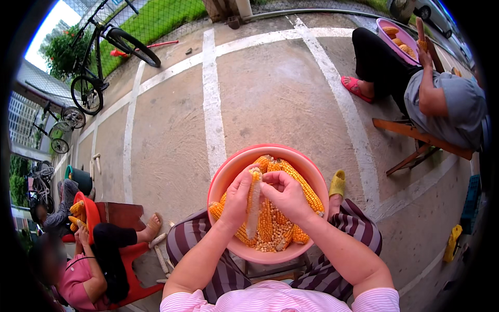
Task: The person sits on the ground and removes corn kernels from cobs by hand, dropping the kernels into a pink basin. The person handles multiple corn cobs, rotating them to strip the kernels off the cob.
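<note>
My left hand (239, 193) is wrapped round a corn cob (253, 208), held nearly upright over a basin. Much of the cob is bare and pale; yellow kernels still cover its upper end. At that top end, the curled fingers and thumb of my right hand (284, 193) grip the kernels. Below both hands sits the round pink basin (307, 162) between my knees. Inside it lie several ears of yellow corn (300, 183) and, at the near side, a heap of loose kernels (281, 233). My fingers partly cover the cob's upper part.
At lower left, a seated person (83, 275) handles corn over a red basin (92, 213). Stripped cobs (161, 259) lie on the floor nearby. Another seated person (442, 99) at upper right has a pink basin (387, 26) of corn. Bicycles (99, 62) stand along the fence.
</note>
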